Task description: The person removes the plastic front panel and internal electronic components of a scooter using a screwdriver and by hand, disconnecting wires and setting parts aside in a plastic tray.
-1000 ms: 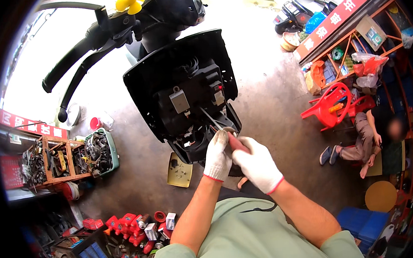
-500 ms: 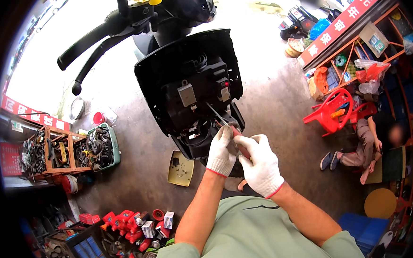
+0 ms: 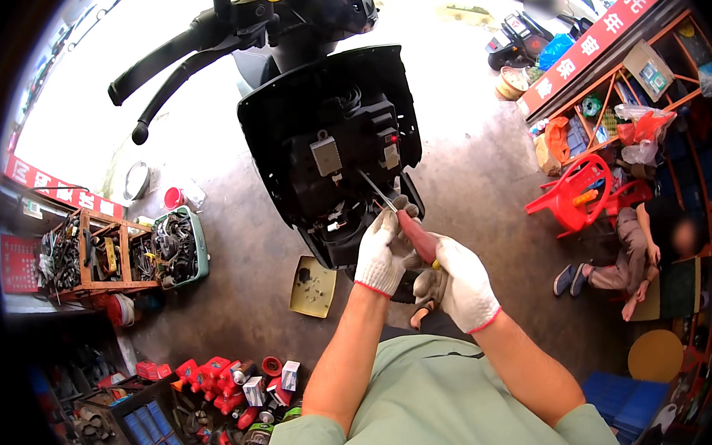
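Note:
My gloved left hand is closed on a red-handled tool near its metal shaft, at the lower part of the scooter's opened black panel. My gloved right hand is closed around the rear of the handle, a bit lower and to the right. The thin shaft points up-left over the panel, which holds a silver module, a small red light and loose wiring with a white connector. Whether the tip touches anything is unclear.
Handlebar above; yellow parts tray on the floor; left, tool crates and green bin; lower left, red bottles; right, red chair, seated person, cluttered rack and blue boxes.
My right hand has moved down and right to the handle's back end, exposing more red handle. My left hand rose slightly. The scooter sits a little further right in the view.

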`<state>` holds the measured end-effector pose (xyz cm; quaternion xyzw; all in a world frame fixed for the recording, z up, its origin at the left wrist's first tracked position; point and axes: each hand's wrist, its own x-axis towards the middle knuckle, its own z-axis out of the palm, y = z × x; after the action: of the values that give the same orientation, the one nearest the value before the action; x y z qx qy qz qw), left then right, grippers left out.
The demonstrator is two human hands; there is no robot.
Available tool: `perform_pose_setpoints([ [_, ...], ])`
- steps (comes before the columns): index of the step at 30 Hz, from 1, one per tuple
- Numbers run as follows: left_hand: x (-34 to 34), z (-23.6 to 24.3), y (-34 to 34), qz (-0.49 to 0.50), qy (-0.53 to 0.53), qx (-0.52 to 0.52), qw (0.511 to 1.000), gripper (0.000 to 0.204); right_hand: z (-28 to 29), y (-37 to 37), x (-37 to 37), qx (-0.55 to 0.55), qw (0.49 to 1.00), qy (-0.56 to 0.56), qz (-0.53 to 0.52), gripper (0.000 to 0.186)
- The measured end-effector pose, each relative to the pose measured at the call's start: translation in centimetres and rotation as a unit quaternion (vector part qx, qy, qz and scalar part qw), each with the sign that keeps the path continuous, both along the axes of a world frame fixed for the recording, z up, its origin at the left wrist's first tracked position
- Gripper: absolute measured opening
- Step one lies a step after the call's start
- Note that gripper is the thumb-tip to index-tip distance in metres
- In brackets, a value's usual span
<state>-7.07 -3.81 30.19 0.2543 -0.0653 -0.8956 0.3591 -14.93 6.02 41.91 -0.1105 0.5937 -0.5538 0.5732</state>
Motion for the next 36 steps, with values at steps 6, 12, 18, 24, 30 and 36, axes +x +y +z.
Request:
perform_pose_setpoints([
  [6,0.1,-2.0,0.0,0.001,0.034,-0.024,0.999,0.037,-1.9,0.2,1.2,-0.086,0.876,0.467,0.088,0.040],
  [12,-0.1,0.1,0.0,0.009,0.015,-0.025,1.000,0.037,-1.2,0.2,0.4,-0.056,0.922,0.369,0.105,0.041],
  [18,0.1,0.5,0.1,0.016,-0.011,-0.023,1.000,0.031,-1.4,0.7,-0.3,-0.086,0.996,-0.031,-0.012,0.049],
  [24,-0.2,-1.2,0.3,-0.012,-0.044,-0.069,0.997,0.032,-3.0,0.5,0.5,-0.131,0.858,0.488,0.095,0.040],
  [30,-0.1,0.0,0.3,0.000,-0.008,-0.032,0.999,0.030,-1.4,0.8,0.0,-0.020,0.993,0.109,0.045,0.043],
  [36,-0.1,-0.4,0.1,-0.005,-0.058,-0.017,0.998,0.028,-0.9,0.4,-0.2,-0.046,0.986,-0.156,-0.037,0.039],
])
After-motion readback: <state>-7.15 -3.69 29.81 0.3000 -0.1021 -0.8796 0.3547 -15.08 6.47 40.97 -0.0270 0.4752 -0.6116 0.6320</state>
